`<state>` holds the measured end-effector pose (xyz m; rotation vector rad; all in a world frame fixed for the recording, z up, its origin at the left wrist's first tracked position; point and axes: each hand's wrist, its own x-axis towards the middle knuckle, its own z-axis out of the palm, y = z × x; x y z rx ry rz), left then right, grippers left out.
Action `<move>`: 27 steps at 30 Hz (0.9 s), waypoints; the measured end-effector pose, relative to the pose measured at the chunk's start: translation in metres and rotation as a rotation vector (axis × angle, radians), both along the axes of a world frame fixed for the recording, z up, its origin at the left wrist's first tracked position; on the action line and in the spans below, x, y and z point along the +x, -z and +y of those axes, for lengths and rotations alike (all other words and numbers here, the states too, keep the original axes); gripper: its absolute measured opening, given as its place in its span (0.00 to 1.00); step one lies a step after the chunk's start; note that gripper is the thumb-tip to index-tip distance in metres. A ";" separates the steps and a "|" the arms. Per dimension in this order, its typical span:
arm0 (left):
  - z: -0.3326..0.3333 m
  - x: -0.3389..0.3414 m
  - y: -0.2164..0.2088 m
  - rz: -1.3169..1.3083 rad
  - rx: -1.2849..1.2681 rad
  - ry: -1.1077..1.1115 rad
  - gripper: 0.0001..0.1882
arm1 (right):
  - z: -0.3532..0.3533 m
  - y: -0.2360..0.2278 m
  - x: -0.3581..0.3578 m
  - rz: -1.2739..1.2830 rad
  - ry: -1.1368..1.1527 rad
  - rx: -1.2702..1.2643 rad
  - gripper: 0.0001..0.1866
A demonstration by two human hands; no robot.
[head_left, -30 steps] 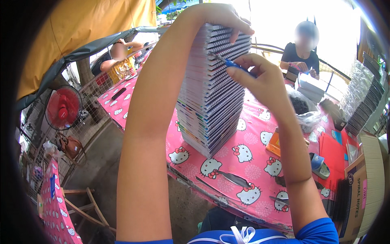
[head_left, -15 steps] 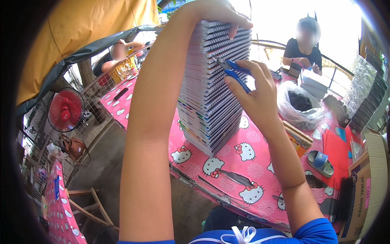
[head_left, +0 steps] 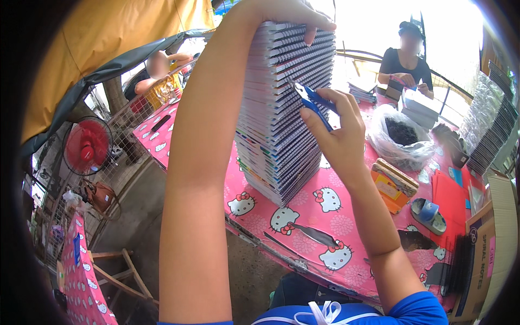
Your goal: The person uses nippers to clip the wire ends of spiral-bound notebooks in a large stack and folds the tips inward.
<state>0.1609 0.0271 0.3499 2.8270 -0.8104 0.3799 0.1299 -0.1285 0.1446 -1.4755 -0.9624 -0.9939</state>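
Note:
A tall stack of spiral notebooks (head_left: 287, 119) stands on the pink patterned table (head_left: 254, 227), coil edges turned to the right. Over its top lies my left hand (head_left: 298, 15), fingers stretched across the upper notebook and touching it. My right hand (head_left: 341, 119) is closed round blue-handled cutting pliers (head_left: 314, 101). The pliers' metal jaws are at the coil edge, in the upper half of the stack. Whether the jaws touch a coil I cannot tell.
Right of the stack are a clear plastic bag of black coils (head_left: 403, 143), a slipper (head_left: 429, 215), red sheets (head_left: 450, 203) and a cardboard box (head_left: 479, 260). A person (head_left: 409, 65) works across the table; another (head_left: 157, 78) sits far left. A red fan (head_left: 88, 145) stands left.
My right hand and the pliers have shifted slightly down the coil edge. My left hand stays on the top. The person across has raised their head a little.

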 end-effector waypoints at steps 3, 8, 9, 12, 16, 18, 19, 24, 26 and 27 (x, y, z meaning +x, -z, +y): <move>0.001 0.000 0.002 -0.005 -0.004 0.004 0.24 | 0.008 0.000 0.002 -0.106 0.073 0.017 0.21; 0.004 0.001 0.005 -0.004 -0.008 -0.001 0.23 | -0.010 -0.016 0.008 0.989 -0.884 -0.053 0.21; 0.004 0.002 0.006 -0.004 -0.012 -0.002 0.23 | -0.012 -0.018 0.011 1.051 -0.985 -0.047 0.21; 0.004 0.001 0.004 -0.005 -0.009 -0.004 0.23 | -0.016 -0.021 0.007 1.087 -1.007 -0.046 0.22; 0.004 -0.001 0.005 -0.003 -0.011 -0.006 0.23 | -0.013 -0.006 -0.009 0.273 -0.164 -0.094 0.22; 0.004 0.000 0.005 -0.001 -0.017 -0.004 0.23 | -0.008 -0.005 -0.006 0.022 0.013 -0.096 0.21; 0.005 0.001 0.005 0.000 -0.020 -0.004 0.22 | -0.006 -0.005 -0.004 -0.103 0.101 -0.097 0.21; 0.002 -0.001 0.003 0.003 -0.020 -0.008 0.22 | -0.028 -0.029 0.009 0.815 -0.532 -0.307 0.23; 0.002 -0.001 0.003 0.005 -0.022 -0.007 0.22 | -0.035 -0.034 0.022 1.058 -0.893 -0.283 0.22; 0.002 -0.001 0.004 0.003 -0.023 -0.007 0.22 | -0.035 -0.034 0.024 1.176 -1.075 -0.266 0.22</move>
